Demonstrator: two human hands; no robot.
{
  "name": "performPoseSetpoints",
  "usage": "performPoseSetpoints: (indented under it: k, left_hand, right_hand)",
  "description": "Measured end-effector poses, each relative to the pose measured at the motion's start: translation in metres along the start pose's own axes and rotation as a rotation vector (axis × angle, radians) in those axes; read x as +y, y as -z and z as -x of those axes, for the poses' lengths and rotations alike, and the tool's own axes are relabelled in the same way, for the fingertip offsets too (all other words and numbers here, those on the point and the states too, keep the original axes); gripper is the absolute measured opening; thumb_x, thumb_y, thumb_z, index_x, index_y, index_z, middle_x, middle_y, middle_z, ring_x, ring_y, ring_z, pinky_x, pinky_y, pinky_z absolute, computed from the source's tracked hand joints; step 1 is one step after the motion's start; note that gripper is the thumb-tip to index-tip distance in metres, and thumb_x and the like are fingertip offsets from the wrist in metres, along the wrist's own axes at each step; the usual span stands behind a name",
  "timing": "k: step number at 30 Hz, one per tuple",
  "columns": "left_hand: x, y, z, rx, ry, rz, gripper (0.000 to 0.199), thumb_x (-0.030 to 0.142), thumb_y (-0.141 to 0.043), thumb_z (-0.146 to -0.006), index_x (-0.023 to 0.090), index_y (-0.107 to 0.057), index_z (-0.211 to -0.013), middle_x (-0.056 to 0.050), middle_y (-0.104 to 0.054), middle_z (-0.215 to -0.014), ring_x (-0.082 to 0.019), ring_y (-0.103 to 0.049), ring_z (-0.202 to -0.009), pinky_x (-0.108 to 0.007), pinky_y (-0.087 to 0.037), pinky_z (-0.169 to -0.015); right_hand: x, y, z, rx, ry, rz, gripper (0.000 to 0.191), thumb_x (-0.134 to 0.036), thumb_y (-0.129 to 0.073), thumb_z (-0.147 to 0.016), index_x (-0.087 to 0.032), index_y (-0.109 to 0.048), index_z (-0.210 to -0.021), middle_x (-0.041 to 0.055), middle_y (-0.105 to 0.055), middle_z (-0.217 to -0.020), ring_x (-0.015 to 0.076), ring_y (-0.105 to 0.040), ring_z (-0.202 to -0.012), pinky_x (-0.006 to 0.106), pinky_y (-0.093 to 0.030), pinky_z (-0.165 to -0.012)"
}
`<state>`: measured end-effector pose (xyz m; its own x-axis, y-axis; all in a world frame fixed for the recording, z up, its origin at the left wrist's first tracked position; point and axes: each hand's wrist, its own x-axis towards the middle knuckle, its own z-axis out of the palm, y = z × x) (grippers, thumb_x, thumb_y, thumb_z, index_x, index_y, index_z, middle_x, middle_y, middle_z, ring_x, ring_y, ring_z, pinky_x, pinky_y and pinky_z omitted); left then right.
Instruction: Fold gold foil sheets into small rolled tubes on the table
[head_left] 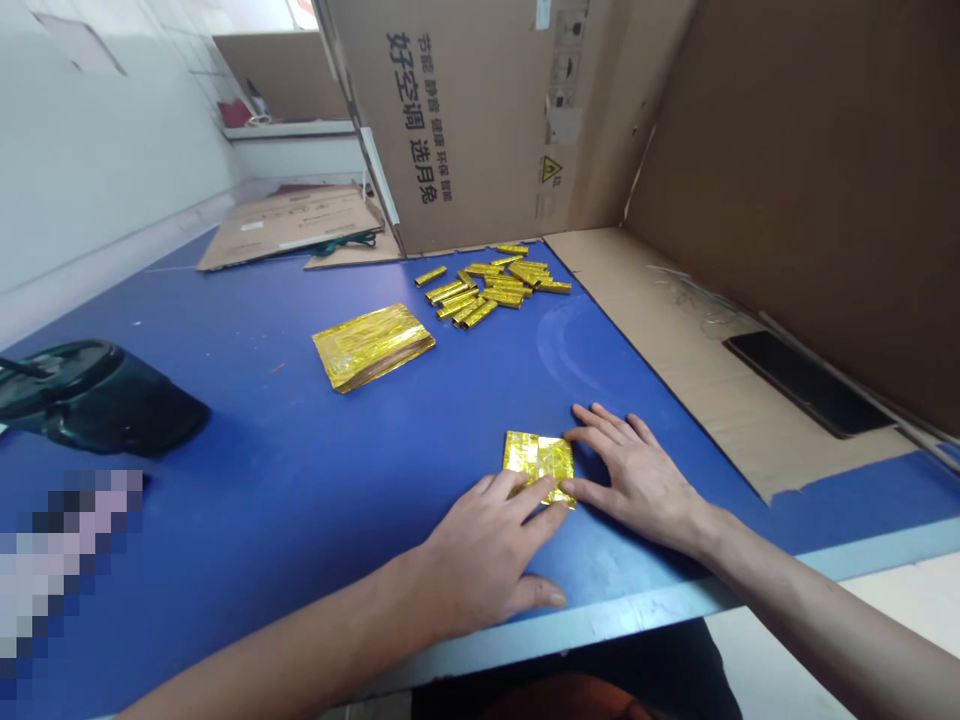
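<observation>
A small square of shiny gold foil [531,452] lies flat on the blue table near its front edge. My left hand [495,545] rests over its lower side, fingertips touching the foil and thumb held apart. From the right, my right hand [637,475] touches the foil's right edge, its fingers spread on the table. Farther back is a flat stack of gold foil sheets [371,345]. Behind that, several narrow folded gold foil strips [487,285] are heaped loosely together.
A dark cup with a handle [127,400] is at the left on the blue table [300,480]. Cardboard panels [480,120] wall off the back and right. A dark phone [810,380] lies on cardboard at right. Flattened cardboard [292,225] lies at the back left.
</observation>
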<state>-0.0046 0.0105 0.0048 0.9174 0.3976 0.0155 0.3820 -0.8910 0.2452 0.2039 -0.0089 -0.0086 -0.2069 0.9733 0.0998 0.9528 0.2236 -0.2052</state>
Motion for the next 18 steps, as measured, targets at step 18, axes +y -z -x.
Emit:
performPoseSetpoints:
  k: [18]
  left_hand:
    - [-0.001, -0.001, 0.000, 0.017, 0.012, 0.025, 0.065, 0.058, -0.053, -0.068, 0.020, -0.041, -0.120, -0.007, -0.049, -0.117, -0.027, -0.041, -0.102, -0.040, -0.035, -0.084]
  right_hand:
    - [-0.017, 0.011, -0.006, -0.057, 0.310, -0.111, 0.035, -0.022, -0.036, -0.086, -0.024, -0.047, -0.119, 0.0033, -0.050, -0.124, 0.0181, -0.038, -0.119, 0.049, -0.019, -0.102]
